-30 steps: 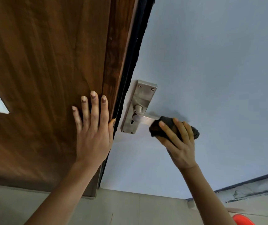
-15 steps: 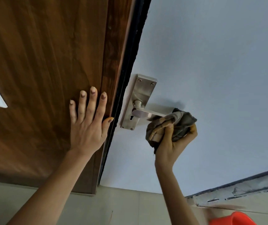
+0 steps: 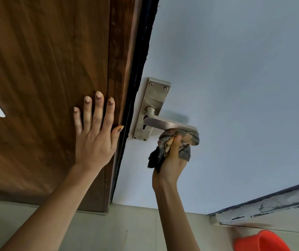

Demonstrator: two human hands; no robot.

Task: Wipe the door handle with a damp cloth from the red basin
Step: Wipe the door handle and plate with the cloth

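A brushed-metal lever door handle (image 3: 166,123) on its back plate (image 3: 154,98) is fixed to a pale blue door (image 3: 235,78). My right hand (image 3: 172,160) grips a dark patterned cloth (image 3: 183,140) and presses it against the underside of the lever's outer end. My left hand (image 3: 95,134) lies flat, fingers spread, on the brown wooden panel (image 3: 45,69) just left of the door's edge. The red basin (image 3: 260,240) shows at the bottom right, partly cut off by the frame.
A black seal strip (image 3: 141,60) runs between the wooden panel and the blue door. Pale floor tiles (image 3: 136,230) lie below. A chipped grey threshold edge (image 3: 271,205) runs at the lower right, above the basin.
My right hand turned from gripping over the lever to holding the cloth under it, leaving most of the lever bare. The left hand stayed flat on the wood. The view dipped, showing more of the basin.
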